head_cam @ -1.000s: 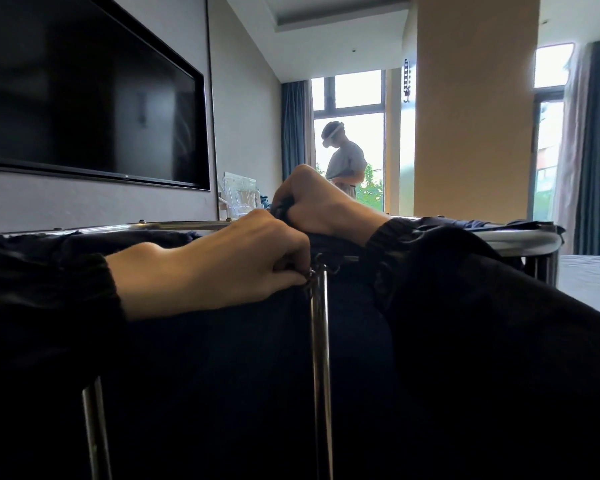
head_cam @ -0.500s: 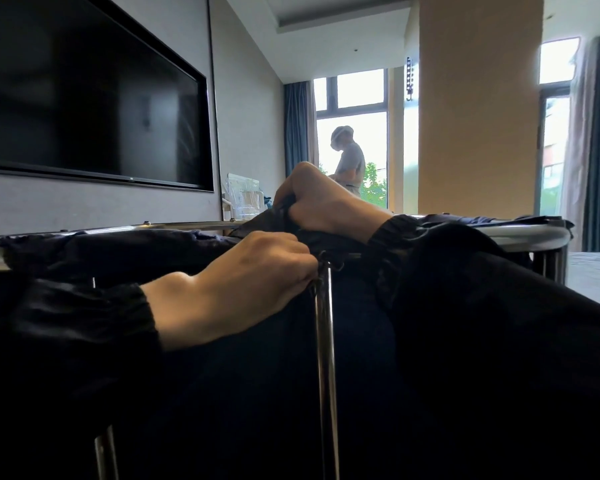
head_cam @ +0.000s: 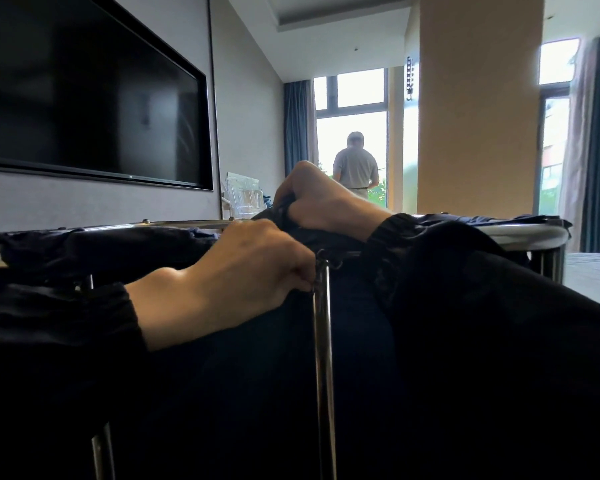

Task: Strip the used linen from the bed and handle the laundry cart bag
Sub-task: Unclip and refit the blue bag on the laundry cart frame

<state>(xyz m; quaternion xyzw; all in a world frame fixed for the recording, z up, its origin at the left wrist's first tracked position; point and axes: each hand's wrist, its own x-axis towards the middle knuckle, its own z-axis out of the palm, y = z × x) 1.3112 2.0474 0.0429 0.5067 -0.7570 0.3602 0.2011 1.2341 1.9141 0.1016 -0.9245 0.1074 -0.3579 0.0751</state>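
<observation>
Hotel room, television on the wall: left hand (head_cam: 243, 275) pinches the dark laundry bag (head_cam: 257, 375) at the cart's upright post (head_cam: 323, 341); right hand (head_cam: 323, 202) clamps its bunched hem (best worked evenly along the rail (head_cam: 187, 223)).

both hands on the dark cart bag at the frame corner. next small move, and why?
Probably work the bag's edge loose at the upright chrome post. The left hand is closed on the dark bag right at the post's top, the right hand bunches fabric just behind, and the bag is still draped over the cart rail.
</observation>
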